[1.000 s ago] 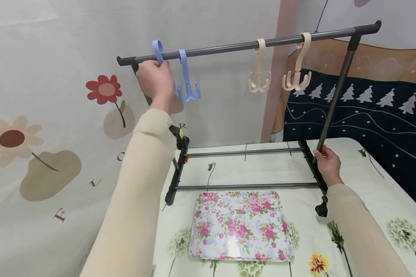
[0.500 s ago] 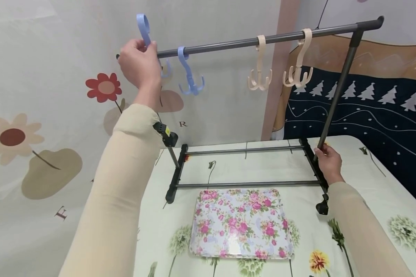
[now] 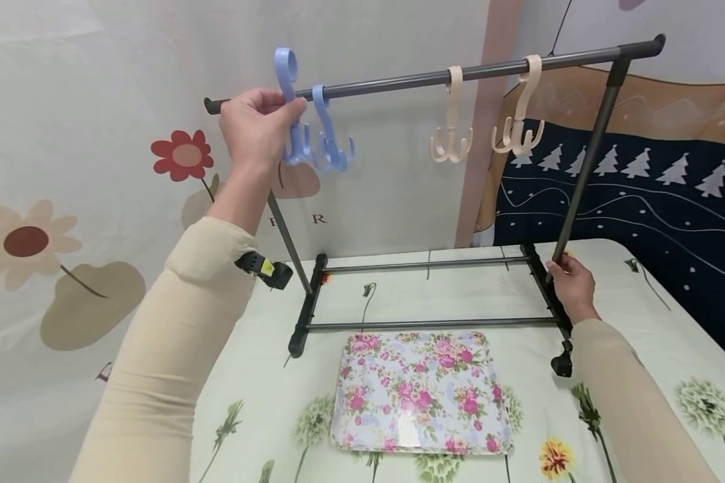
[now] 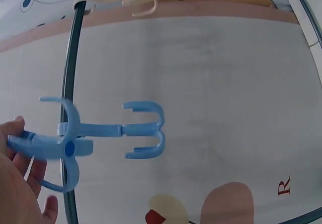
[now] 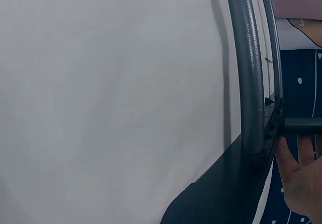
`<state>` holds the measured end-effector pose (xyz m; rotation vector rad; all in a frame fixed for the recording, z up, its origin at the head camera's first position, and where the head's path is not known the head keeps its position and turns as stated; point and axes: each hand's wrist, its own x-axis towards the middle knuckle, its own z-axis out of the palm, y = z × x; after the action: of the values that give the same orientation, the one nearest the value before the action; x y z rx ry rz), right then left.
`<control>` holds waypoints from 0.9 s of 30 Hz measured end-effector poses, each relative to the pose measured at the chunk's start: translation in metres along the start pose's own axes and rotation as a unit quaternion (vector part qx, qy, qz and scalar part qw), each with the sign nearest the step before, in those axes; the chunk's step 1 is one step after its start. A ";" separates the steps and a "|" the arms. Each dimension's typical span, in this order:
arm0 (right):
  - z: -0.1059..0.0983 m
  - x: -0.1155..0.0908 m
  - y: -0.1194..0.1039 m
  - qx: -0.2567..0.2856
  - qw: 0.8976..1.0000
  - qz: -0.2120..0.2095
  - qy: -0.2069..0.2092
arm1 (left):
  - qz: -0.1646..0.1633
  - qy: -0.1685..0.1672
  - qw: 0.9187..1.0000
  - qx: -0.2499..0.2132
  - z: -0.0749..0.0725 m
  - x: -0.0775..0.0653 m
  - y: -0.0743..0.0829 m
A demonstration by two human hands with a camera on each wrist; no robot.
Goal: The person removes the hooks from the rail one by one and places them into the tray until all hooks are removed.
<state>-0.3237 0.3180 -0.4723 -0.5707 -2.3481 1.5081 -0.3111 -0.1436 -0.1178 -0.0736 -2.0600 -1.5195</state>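
My left hand [image 3: 254,131] pinches a blue four-prong hook [image 3: 286,67] by its stem, beside the left part of the dark top rod [image 3: 393,84] of a garment rack. In the left wrist view the held hook's prongs [image 4: 70,117] point toward the camera and overlap the rod. Just to its right, a second blue hook [image 3: 332,151] hangs on the rod, turned slightly. Two beige hooks, one nearer the middle [image 3: 452,131] and one farther right [image 3: 522,107], also hang there. My right hand [image 3: 574,288] holds the foot of the rack's right post [image 3: 589,161].
The rack's base has two crossbars, the front one [image 3: 429,325] lying just behind a flower-patterned tray [image 3: 419,396]. A floral cloth [image 3: 242,362] covers the table. Printed curtains [image 3: 393,174] stand behind, with a navy tree-patterned one [image 3: 658,201] at the right.
My left hand first lifts the blue hook up and left off the rod, then brings it right and down, close to the other blue hook. My right hand stays on the post.
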 end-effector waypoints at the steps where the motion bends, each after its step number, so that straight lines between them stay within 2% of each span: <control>1: 0.000 0.000 0.000 0.000 1.000 -0.001 -0.002 | -0.001 -0.016 1.000 0.003 -0.001 -0.003 -0.002; 6: -0.001 -0.002 -0.001 0.000 1.000 -0.011 -0.003 | 0.000 -0.089 0.996 -0.005 0.001 -0.021 -0.017; 12: -0.002 -0.003 -0.003 -0.020 1.000 -0.024 0.004 | 0.001 -0.160 0.986 -0.039 0.021 -0.044 -0.045; 20: -0.002 -0.006 -0.005 -0.034 0.999 -0.029 -0.003 | 0.002 -0.207 0.976 -0.075 0.052 -0.076 -0.083; 27: -0.003 -0.006 -0.001 -0.045 0.998 -0.036 -0.006 | -0.033 -0.253 0.964 -0.079 0.082 -0.107 -0.113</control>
<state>-0.3176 0.3173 -0.4700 -0.4937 -2.4279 1.3839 -0.2967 -0.0801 -0.2808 -0.5076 -2.3354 -1.8492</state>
